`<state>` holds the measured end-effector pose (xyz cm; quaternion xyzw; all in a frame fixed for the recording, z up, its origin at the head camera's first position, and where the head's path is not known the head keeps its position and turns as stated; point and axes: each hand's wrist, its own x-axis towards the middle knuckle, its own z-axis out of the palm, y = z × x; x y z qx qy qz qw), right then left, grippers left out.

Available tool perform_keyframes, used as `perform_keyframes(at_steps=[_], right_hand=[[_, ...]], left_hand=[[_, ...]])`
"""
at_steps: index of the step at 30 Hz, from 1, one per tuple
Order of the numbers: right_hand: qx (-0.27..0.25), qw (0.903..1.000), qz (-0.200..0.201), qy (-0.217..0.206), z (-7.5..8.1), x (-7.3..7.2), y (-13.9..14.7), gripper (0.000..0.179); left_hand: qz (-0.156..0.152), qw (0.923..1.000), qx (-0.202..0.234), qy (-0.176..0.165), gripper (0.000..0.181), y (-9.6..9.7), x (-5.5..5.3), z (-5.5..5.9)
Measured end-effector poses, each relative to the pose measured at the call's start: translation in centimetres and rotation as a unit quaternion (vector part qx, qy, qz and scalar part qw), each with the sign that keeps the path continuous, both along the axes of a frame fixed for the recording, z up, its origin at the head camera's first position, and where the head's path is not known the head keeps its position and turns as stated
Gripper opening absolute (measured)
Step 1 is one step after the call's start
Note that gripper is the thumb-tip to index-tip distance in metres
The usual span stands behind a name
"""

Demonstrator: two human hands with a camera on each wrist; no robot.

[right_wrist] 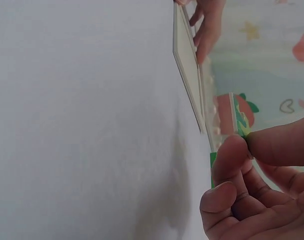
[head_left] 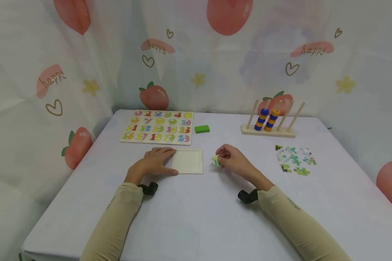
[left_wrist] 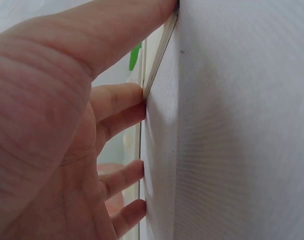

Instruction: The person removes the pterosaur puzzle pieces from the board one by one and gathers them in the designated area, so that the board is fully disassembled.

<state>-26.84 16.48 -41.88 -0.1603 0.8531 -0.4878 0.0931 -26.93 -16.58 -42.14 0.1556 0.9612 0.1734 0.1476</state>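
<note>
My right hand [head_left: 232, 159] pinches a green and yellow jigsaw piece [head_left: 215, 161] between thumb and fingertips, raised over the table just right of a shallow wooden puzzle tray [head_left: 187, 162]. In the right wrist view the jigsaw piece [right_wrist: 239, 116] is seen nearly edge-on. The left hand [head_left: 155, 162] is spread at the tray's left end, its thumb at the near edge and index finger at the far edge. The left wrist view shows these fingers [left_wrist: 122, 180] fairly straight, with their tips low at the table. No piece shows in the visible part of the tray.
Several loose jigsaw pieces [head_left: 294, 159] lie at the right. Behind them stands a wooden peg rack [head_left: 268, 132] with blue and orange beads. A number board [head_left: 156, 127] lies beyond the tray, beside a green block [head_left: 202, 129]. A printed curtain [head_left: 196, 54] borders the table.
</note>
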Motion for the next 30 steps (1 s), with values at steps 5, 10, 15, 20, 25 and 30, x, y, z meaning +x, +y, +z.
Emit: perform_keyframes(at_steps=[5, 10, 15, 20, 25, 30], right_hand=[[-0.004, 0.9999, -0.014, -0.001, 0.5, 0.4, 1.2, 0.024], [-0.014, 0.9993, -0.032, 0.011, 0.9, 0.6, 2.5, 0.024], [-0.014, 0.9987, -0.045, 0.021, 0.9, 0.6, 3.8, 0.022], [-0.012, 0.9973, -0.065, 0.031, 1.1, 0.8, 5.6, 0.023], [-0.005, 0.9955, -0.085, 0.040, 1.6, 1.0, 7.6, 0.028], [0.013, 0.9922, -0.117, 0.041, 2.1, 1.1, 9.7, 0.033]], left_hand=[[0.000, 1.0000, -0.002, -0.001, 0.097, 0.0, -0.2, -0.2], [0.000, 1.0000, -0.007, -0.002, 0.098, 0.1, -0.3, -0.3], [0.006, 0.9999, -0.009, -0.002, 0.098, 0.1, -0.2, -0.3], [0.005, 1.0000, -0.002, -0.004, 0.099, 0.1, -0.2, -0.3], [0.004, 1.0000, -0.001, -0.003, 0.098, 0.1, -0.1, -0.3], [0.003, 1.0000, -0.004, -0.002, 0.098, 0.0, -0.2, -0.4]])
